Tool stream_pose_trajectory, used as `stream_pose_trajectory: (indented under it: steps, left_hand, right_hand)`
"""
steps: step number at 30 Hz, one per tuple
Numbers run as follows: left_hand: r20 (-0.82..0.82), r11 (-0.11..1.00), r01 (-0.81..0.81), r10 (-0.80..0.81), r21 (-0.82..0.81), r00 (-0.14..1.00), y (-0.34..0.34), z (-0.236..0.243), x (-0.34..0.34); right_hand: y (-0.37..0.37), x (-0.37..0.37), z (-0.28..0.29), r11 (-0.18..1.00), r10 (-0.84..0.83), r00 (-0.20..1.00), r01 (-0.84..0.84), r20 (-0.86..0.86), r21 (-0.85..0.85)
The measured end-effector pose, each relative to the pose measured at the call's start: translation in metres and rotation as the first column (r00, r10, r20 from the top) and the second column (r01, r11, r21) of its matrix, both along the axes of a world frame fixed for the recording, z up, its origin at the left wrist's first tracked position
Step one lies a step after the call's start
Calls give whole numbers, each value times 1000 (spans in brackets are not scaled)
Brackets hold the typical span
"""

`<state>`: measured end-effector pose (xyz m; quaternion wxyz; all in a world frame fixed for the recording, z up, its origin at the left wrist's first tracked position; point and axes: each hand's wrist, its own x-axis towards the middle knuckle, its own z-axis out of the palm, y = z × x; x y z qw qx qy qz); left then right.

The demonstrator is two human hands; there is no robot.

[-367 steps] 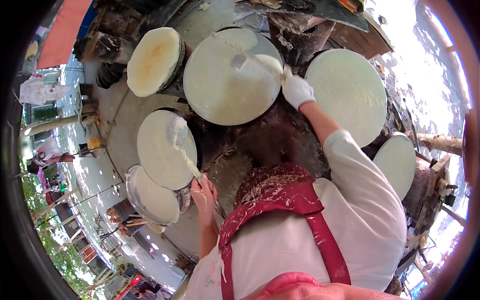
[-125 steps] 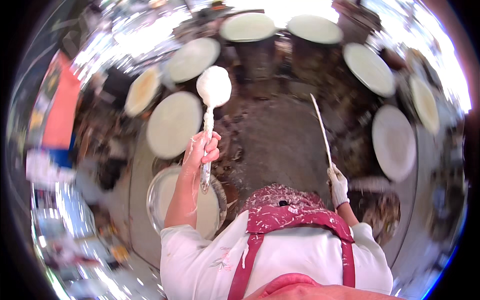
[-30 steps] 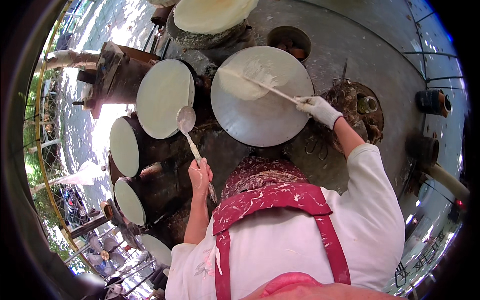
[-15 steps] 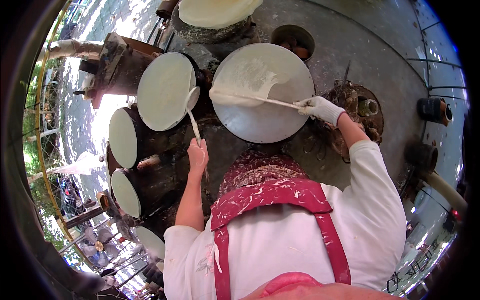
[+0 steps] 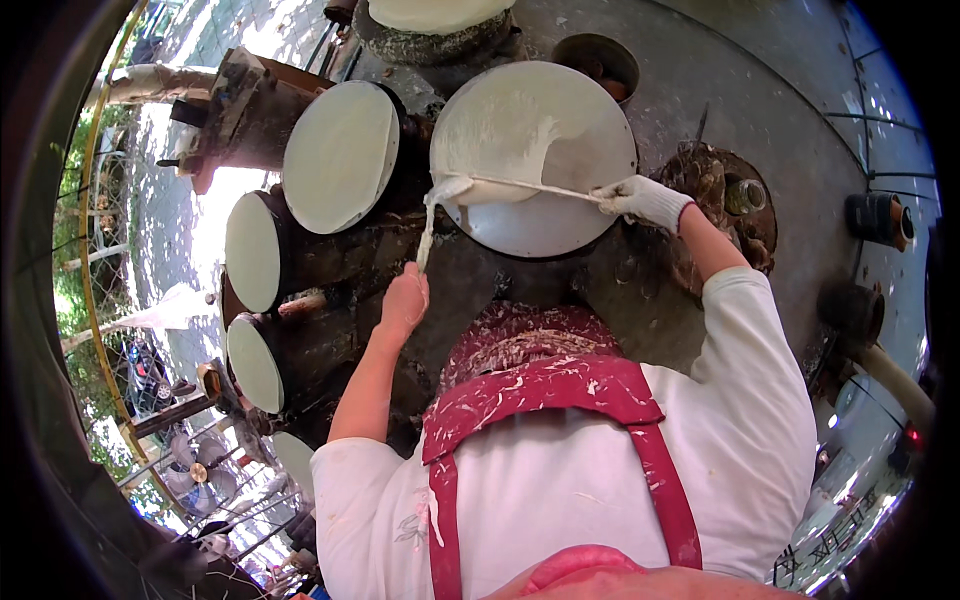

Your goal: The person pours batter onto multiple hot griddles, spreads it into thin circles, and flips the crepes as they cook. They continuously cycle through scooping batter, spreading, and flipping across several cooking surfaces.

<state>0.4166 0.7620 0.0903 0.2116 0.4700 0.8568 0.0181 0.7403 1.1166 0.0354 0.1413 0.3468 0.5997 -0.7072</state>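
A wide round griddle [image 5: 600, 112] lies ahead of me, with pale batter [image 5: 490, 130] over much of its left part and bare metal at the right and near side. My gloved right hand [image 5: 645, 203] is closed round the handle of a batter spreader [image 5: 555, 190]. The spreader's pale head lies over the griddle's near left part. My bare left hand [image 5: 405, 297] is closed on the batter-coated handle of a ladle [image 5: 427, 245]. The ladle's bowl is at the griddle's left edge, close to the spreader's head; whether they touch I cannot tell.
To the left stand several round griddles [image 5: 340, 155] covered with pale batter. A stack of pale flat rounds [image 5: 440, 12] lies at the far side beside a dark pot [image 5: 597, 65]. On the right, a jar [image 5: 745, 197] stands on a cluttered round stand. A fan [image 5: 198, 472] stands lower left.
My left hand has brought the ladle rightward, from the neighbouring griddle's edge to the wide griddle. The spreader's head has moved slightly right. The surroundings sit a little higher in view.
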Motion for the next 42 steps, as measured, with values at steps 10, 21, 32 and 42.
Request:
stream_pose_trajectory:
  steps: [10, 21, 32, 42]
  left_hand:
    - [545, 967, 112, -222, 227, 809, -21, -3, 21]
    - [953, 820, -573, -183, 13, -241, -72, 128, -77]
    - [374, 998, -56, -39, -36, -927, -80, 279, -1]
    - [214, 965, 254, 234, 68, -948, -21, 260, 113]
  right_hand:
    - [-194, 43, 4, 631, -660, 740, 640, 130, -438]
    - [-313, -201, -75, 640, -662, 745, 508, 79, 576]
    - [-321, -134, -43, 638, -675, 728, 493, 121, 592]
    - [-236, -43, -6, 685, -713, 684, 632, 153, 362]
